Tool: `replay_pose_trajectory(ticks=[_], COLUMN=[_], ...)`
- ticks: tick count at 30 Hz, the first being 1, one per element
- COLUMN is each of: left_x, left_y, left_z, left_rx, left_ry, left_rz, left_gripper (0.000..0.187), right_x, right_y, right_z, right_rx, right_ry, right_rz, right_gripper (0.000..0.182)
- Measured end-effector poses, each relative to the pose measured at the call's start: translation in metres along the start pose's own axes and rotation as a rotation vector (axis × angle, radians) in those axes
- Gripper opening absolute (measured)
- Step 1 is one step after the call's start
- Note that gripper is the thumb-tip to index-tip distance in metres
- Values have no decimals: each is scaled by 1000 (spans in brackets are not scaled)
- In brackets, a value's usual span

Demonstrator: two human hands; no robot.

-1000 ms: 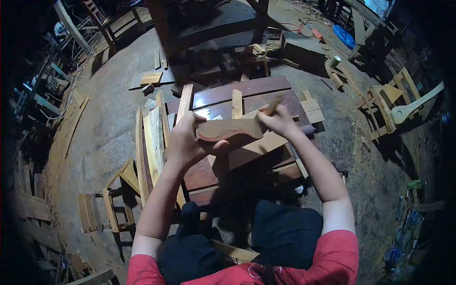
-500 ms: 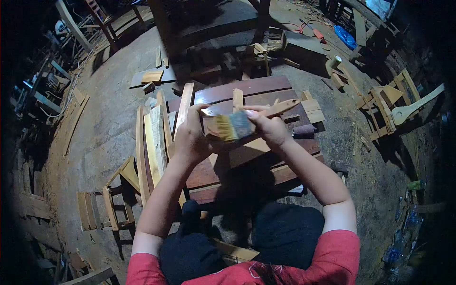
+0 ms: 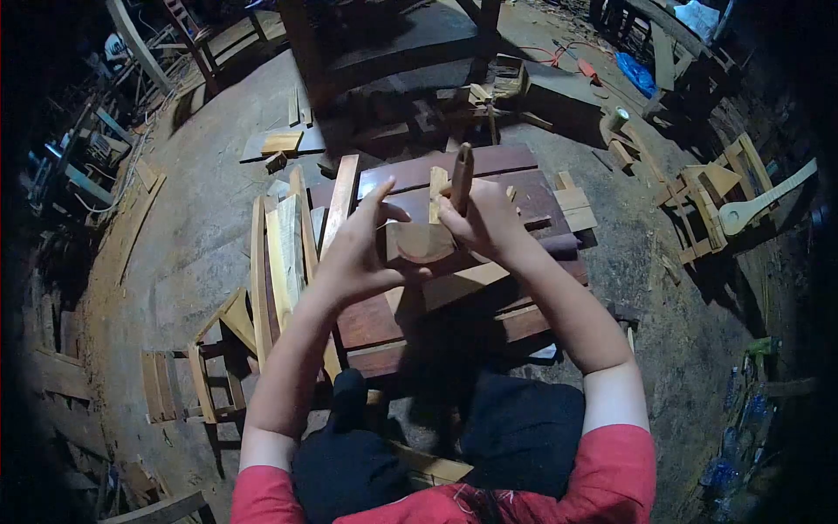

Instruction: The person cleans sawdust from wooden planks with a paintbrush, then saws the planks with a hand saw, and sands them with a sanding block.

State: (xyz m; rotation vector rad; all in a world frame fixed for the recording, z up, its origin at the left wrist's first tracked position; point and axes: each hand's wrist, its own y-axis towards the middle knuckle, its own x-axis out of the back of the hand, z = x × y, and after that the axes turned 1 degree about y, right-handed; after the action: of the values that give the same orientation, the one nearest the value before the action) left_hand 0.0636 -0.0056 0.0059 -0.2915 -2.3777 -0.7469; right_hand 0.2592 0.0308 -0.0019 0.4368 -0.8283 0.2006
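A small wooden block (image 3: 421, 242) with a curved lower edge is between my hands, over a low reddish-brown plank table (image 3: 371, 321). My left hand (image 3: 360, 249) has its thumb and fingers spread around the block's left side. In my right hand (image 3: 483, 214) is a brush, its wooden handle (image 3: 463, 175) pointing up and away; the bristles are hidden. My right fingers are close to the block's right edge, and whether they touch it is unclear. A dark sanding roll (image 3: 561, 246) lies to the right of my right hand.
Long wood strips (image 3: 284, 253) lie along the table's left side. Small wooden frames stand at the left (image 3: 202, 384) and right (image 3: 703, 205), with a pale paddle-shaped piece (image 3: 768, 196) on the right one. A large dark table (image 3: 401, 52) stands ahead.
The brush has turned from lying across the block, bristles showing, to handle up with bristles hidden. The block's face is now uncovered, and my left fingers have spread wider.
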Motion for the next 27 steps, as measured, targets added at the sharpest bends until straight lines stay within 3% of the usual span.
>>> replay_pose_trajectory(ticks=[1,2,4,5,6,8,11,13,14,17,20,23,24,26,27], left_x=[5,7,8,5,2,-3,-4,-6,-7,-14,-18,-10,-9,-10,-10], left_y=[1,0,-4,-6,-9,-11,-7,-3,0,3,1,0,0,-2,-3], left_z=[3,6,11,12,11,9,-1,-3,-3,2,10,3,4,6,5], left_rx=[-31,-32,-19,121,125,332,269,283,295,162,195,245,246,230,231], left_ry=[-170,-170,217,224,223,59,196,215,230,304,271,237,236,206,204], left_rz=[56,53,-6,6,7,-18,-14,2,17,-37,-48,-22,-25,-51,-52], left_gripper=[83,83,54,44,44,43,42,42,43,43,44,45,45,46,46], right_x=[2,4,-1,-4,-5,-3,6,4,12,22,6,-16,-27,-21,-7], right_y=[-2,-3,-7,-11,-13,-13,-5,2,4,11,1,-21,-23,-28,-24], right_z=[1,1,-16,-22,-23,-20,8,21,27,35,14,-42,-67,-103,-97], right_rx=[-61,-121,-99,-111,-122,-70,-218,-60,-47,-174,-234,-464,-449,-435,-595], right_ry=[81,162,117,127,136,159,278,624,637,1065,1327,1140,1023,528,399], right_rz=[-4,-8,-23,-50,-75,-121,26,-126,-97,-63,-145,-33,-112,-170,-51], right_gripper=[26,26,27,26,26,25,25,27,28,26,29,28,25,22,22])
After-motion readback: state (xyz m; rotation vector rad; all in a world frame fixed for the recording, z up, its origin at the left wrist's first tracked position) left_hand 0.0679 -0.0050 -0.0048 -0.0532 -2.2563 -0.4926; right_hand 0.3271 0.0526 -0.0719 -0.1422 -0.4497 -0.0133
